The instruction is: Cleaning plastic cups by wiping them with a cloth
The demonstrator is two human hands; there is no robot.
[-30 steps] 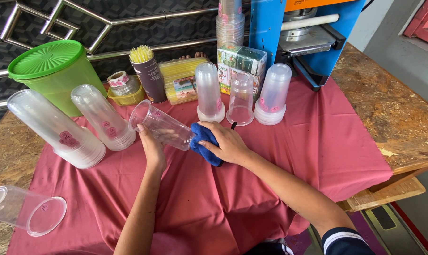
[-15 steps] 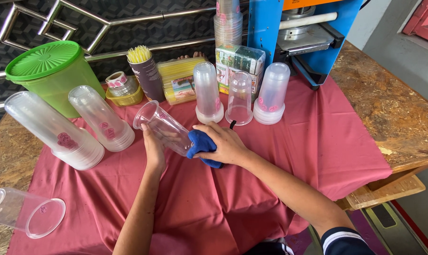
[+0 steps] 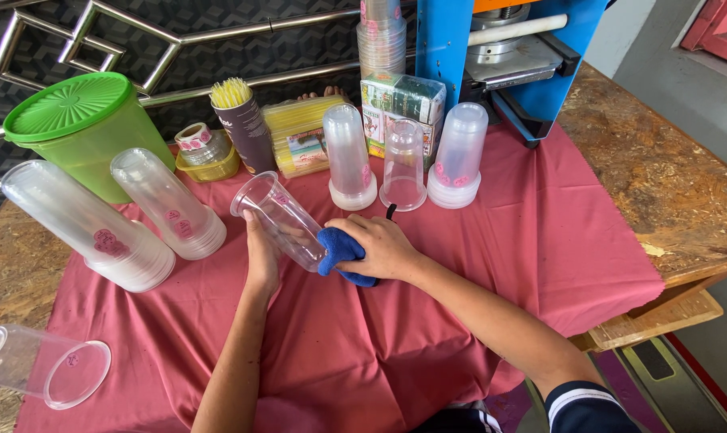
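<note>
The fingers [image 3: 261, 240] of the left hand [image 3: 261, 261] are wrapping around the side of a clear, thin-walled plastic cup [image 3: 281, 222], gripping it tilted above the red cloth-covered surface [image 3: 475, 265] with its mouth pointing up and away; the right hand [image 3: 382, 247] is closing on a small blue cleaning cloth [image 3: 341, 254] and pressing it against the cup's base end. The cup is looking light, slick and easily dented, so a gentle hold round the middle, or near the stiffer rim, is probably suiting it best; the cloth is soft and is bunching readily. Around the hands, stacks of similar clear cups [image 3: 168, 204] are lying and standing, beside a green lidded tub [image 3: 83, 128] and a blue machine [image 3: 508, 56].
</note>
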